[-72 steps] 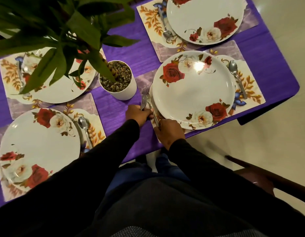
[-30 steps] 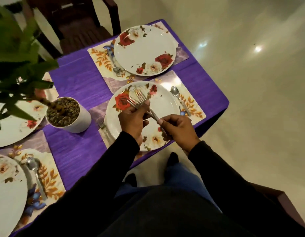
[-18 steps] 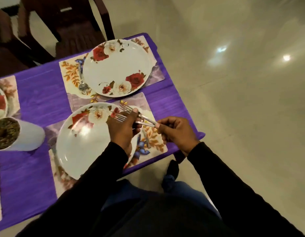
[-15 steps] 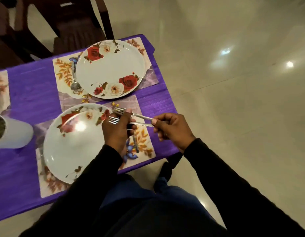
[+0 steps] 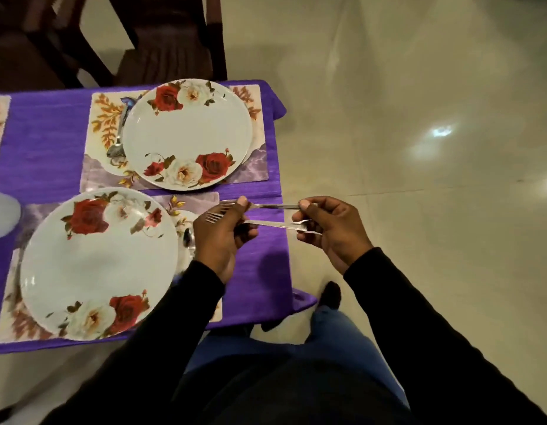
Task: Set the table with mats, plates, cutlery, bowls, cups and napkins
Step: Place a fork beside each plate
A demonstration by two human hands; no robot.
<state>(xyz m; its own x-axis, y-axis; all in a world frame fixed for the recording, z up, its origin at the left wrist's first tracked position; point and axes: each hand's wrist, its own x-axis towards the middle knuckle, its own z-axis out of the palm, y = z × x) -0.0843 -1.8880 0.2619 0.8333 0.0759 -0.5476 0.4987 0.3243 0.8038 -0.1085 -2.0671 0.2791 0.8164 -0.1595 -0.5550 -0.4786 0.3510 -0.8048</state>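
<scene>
Both hands are holding two forks [image 5: 266, 214] over the bench [image 5: 260, 271] edge, at three o'clock of the near plate [image 5: 97, 259]: the left hand [image 5: 220, 240] is gripping near the tines, the right hand [image 5: 330, 228] is pinching the handles.

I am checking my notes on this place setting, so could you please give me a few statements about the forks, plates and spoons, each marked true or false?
1. Both hands, left hand and right hand, hold the forks. True.
2. The far plate holds food. False: it is bare.
3. A spoon lies left of the far plate. True.
4. The near plate sits directly on the purple tablecloth. False: it sits on a placemat.
</scene>
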